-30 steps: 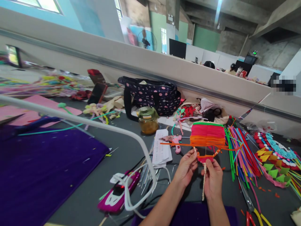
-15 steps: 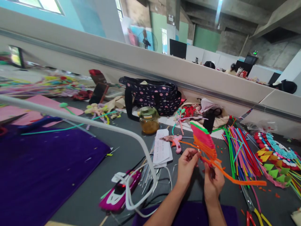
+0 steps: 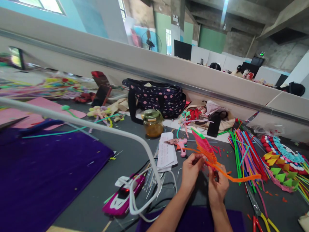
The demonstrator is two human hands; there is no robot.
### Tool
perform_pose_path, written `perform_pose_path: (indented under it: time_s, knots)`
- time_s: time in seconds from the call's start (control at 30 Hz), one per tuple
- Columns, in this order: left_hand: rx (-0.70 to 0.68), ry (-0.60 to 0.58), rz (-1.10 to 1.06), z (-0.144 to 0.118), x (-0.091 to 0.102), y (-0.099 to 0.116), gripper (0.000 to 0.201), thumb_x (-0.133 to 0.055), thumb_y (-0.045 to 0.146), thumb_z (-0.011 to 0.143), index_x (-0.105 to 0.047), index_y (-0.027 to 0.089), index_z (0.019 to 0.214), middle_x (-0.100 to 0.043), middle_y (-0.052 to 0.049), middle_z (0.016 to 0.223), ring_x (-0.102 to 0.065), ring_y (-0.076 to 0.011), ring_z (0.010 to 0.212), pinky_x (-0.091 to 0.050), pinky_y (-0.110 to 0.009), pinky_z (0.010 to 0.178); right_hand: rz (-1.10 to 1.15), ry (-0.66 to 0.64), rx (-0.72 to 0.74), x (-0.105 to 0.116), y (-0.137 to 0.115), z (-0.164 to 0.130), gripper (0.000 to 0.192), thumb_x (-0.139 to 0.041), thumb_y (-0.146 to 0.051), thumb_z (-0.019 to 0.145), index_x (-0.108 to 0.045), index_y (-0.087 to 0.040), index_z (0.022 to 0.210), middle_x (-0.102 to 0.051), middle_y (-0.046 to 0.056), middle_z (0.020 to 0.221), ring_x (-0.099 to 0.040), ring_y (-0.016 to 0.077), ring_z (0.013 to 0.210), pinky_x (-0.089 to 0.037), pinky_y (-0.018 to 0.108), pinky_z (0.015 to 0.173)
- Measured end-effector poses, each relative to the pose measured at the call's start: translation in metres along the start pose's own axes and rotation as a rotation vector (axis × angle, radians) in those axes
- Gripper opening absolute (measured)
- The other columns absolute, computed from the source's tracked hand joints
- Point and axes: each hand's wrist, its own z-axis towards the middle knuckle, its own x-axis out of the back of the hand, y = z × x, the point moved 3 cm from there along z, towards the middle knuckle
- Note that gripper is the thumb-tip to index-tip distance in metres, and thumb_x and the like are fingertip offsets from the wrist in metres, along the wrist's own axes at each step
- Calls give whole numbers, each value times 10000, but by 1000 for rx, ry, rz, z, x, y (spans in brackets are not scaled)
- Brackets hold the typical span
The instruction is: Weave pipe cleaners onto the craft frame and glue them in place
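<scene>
Between my two hands is a pipe-cleaner craft piece [image 3: 204,146], pink with a green tip and an orange lower part. A long orange pipe cleaner [image 3: 241,178] trails from it to the right. My left hand [image 3: 191,170] pinches its lower left side with thumb and forefinger. My right hand [image 3: 218,182] grips the bottom right, fingers curled round the orange stems. Just behind my left hand lies a pink glue gun [image 3: 180,144], beside a sheet of written paper [image 3: 166,153].
Bundled coloured pipe cleaners [image 3: 248,154] and scissors [image 3: 257,206] lie to the right. A white bent tube [image 3: 135,137] crosses the left side above a purple cloth [image 3: 48,177]. Farther back stand a glass jar [image 3: 153,124] and a dotted bag [image 3: 156,98].
The craft piece has turned and tilted to the left, showing a narrower side. Its trailing orange end has swung up and inward. My hands keep nearly the same place.
</scene>
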Motion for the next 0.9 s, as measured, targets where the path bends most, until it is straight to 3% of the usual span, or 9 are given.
perform_pose_path:
  time_s: [0.17,0.33,0.57,0.7,0.9]
  knots:
    - [75,17,-53,-1,-1,2,197,-747,301,635,-667,140,714,-636,-3,614,-567,-121,542,-481,-229,534,41,67,-105,1,5,-1,167,-590,-322,837,-641,-170,884,-605,41,798,-575,138,656,-494,256,606]
    - [194,16,-140,1,2,-4,222,-775,302,609,-682,126,708,-647,-19,633,-579,-114,566,-498,-220,546,128,86,-151,-1,4,-1,197,-586,-354,828,-628,-164,858,-609,65,841,-598,162,726,-504,254,585]
    - [332,-2,-305,3,3,-11,246,-814,269,566,-680,125,713,-643,-14,654,-591,-95,583,-515,-192,550,199,179,-367,0,4,0,246,-674,-369,743,-621,-146,831,-635,17,727,-578,110,492,-497,247,536]
    - [369,-29,-389,2,-1,-8,262,-820,271,564,-666,127,719,-632,-2,634,-580,-75,552,-505,-167,536,424,199,-480,-5,5,3,283,-702,-376,708,-617,-134,828,-647,23,736,-556,96,465,-476,228,468]
    - [343,-92,-460,-1,-6,-3,259,-814,255,580,-626,132,709,-555,49,540,-502,-33,445,-424,-126,450,690,124,-627,-9,0,7,247,-722,-344,701,-587,-172,814,-617,-30,654,-518,76,435,-447,201,409]
